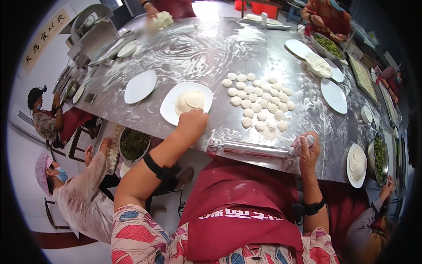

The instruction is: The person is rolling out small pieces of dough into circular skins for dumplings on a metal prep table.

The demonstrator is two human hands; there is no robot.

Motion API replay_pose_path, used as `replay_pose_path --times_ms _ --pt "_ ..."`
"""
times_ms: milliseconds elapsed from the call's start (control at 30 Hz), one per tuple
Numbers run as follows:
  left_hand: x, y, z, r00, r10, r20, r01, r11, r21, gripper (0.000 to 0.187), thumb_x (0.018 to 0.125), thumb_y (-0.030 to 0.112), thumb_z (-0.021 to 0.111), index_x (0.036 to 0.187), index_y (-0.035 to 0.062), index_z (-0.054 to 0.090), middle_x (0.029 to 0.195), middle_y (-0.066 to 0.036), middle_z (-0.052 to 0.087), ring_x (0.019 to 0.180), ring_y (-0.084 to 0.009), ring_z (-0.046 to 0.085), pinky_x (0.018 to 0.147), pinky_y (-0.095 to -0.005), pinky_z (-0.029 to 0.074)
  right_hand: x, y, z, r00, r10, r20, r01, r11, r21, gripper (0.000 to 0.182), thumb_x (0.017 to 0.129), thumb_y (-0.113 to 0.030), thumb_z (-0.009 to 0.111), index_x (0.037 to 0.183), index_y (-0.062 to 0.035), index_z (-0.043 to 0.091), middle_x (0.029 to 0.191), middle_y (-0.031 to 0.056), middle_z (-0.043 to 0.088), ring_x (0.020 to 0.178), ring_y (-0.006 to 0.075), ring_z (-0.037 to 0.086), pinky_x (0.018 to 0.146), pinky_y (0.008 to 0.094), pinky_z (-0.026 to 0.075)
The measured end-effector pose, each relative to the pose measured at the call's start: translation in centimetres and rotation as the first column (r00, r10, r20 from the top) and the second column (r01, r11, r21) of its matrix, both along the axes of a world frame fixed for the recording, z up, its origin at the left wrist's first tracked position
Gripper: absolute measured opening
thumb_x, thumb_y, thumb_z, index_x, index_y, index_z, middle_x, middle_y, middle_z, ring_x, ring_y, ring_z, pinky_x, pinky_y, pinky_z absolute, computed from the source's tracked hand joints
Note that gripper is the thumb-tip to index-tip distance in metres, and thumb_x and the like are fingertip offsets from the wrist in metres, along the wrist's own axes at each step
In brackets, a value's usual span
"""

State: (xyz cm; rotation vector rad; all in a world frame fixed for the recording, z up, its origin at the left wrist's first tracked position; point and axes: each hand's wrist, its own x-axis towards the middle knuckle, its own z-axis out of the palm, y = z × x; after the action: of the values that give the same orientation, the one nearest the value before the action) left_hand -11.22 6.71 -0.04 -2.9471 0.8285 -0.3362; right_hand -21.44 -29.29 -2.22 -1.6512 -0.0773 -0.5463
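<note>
My left hand (192,125) is closed at the near edge of a white plate (168,102); its fingertips are turned away, so what they grip, if anything, is hidden. Round flat dough wrappers (184,104) lie overlapping on that plate, just beyond the fingers. A metal rolling pin (257,149) lies across the table's front edge, with my right hand (309,152) wrapped round its right end by the pale handle. Past the pin, several small flattened dough pieces (263,97) are spread on the floured steel table (193,53), with a little heap of flour among the nearest ones.
Another white plate (140,86) stands to the left. On the right are a plate of wrappers (356,163), a bowl of green filling (379,154), an oval plate (334,95) and a bowl of flour (318,65). Co-workers sit and stand round the table, one close on my left (79,198).
</note>
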Motion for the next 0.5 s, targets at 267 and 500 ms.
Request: replay_pose_path --times_ms 267,500 --pt "1.9 -11.1 1.8 0.917 -0.028 -0.397 -0.053 0.980 -0.193 0.035 0.082 0.037 0.062 0.088 0.0025 0.062 0.091 -0.016 0.064 0.083 -0.0339 0.063 0.069 -0.0453 0.049 -0.1 0.5 0.4 0.999 0.002 0.051 -0.002 1.000 0.013 0.014 0.094 -0.016 0.057 0.094 -0.0040 0.049 0.068 0.0038 0.054 0.061 0.0107 0.054 0.059 0.0250 0.047" --pt "3.9 -12.7 0.0 0.858 0.084 -0.506 -0.173 0.976 -0.130 0.049 0.071 0.043 0.072 0.097 0.0022 0.064 0.106 -0.018 0.060 0.100 -0.0330 0.060 0.081 -0.0445 0.050 -0.3 0.4 -0.5 0.995 -0.075 0.063 0.076 0.997 -0.022 0.009 0.089 -0.008 0.057 0.086 -0.0036 0.049 0.064 0.0026 0.054 0.058 0.0097 0.053 0.054 0.0247 0.045"
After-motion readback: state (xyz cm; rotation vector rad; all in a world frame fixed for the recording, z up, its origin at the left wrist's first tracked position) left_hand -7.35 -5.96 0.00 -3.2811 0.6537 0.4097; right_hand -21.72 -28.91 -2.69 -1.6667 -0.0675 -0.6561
